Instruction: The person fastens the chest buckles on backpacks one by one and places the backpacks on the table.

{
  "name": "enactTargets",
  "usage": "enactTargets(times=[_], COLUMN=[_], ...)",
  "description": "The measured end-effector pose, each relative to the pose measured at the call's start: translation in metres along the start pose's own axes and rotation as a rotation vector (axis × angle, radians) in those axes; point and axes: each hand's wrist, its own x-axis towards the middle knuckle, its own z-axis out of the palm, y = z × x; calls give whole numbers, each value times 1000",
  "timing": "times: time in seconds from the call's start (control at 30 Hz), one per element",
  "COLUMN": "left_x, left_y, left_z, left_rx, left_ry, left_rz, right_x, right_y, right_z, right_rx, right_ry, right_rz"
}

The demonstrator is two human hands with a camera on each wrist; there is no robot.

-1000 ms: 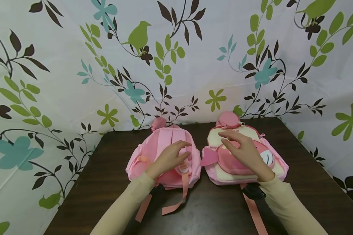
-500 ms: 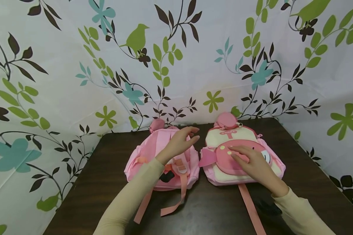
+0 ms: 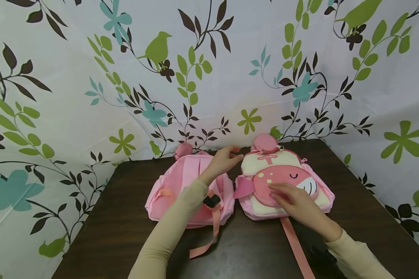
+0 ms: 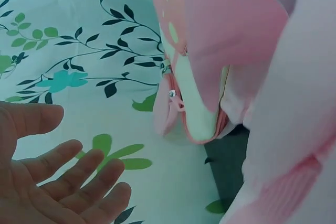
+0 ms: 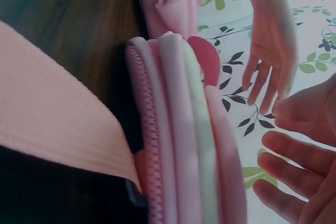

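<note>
Two pink children's backpacks lie side by side on the dark table. The left backpack (image 3: 186, 170) has its strap side up. The right backpack (image 3: 253, 164) shows a cream front with a pink whale-shaped pocket (image 3: 265, 182). My left hand (image 3: 221, 162) hovers over the upper right part of the left backpack, fingers pointing toward the right one. In the left wrist view that hand (image 4: 63, 182) has its fingers spread and holds nothing. Over the lower whale pocket is my right hand (image 3: 302, 205), its fingers extended and nothing in them; the right wrist view shows it (image 5: 310, 156) above the bag.
A loose pink strap (image 3: 206, 248) trails from the left backpack toward the near side of the table (image 3: 125, 217). Another strap (image 3: 296, 248) runs forward from under the right backpack. Small round pink pouches (image 3: 265, 143) sit at the bags' tops. A patterned cloth (image 3: 209, 100) hangs behind.
My left hand has moved up and right, from the middle of the left backpack toward the gap between the bags. My right hand has drawn down and slightly right, uncovering the right backpack's upper front.
</note>
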Motion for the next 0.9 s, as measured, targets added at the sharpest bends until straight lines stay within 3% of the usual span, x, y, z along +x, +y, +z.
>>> enactTargets(times=[0.13,0.27,0.37,0.47,0.57,0.9], left_x=[7,13,14,12,11,15], left_y=[-3,-6,-9,-11,-13,-15], left_z=[11,22,30,37,43,54], left_rx=[-17,-21,-7,23,66,206], left_ry=[-5,-24,-36,-56,-88,-161], left_rz=[-47,-100,-111,-99,-95,-169], right_x=[-4,-6,-8,-10,-11,-12], right_y=[1,1,0,2,4,8], right_z=[5,8,11,15,17,19], right_rx=[-7,17,21,-25,-82,-145], right_ry=[-38,-135,-230,-273,-265,-218], right_rz=[-7,36,60,12,-61,-160])
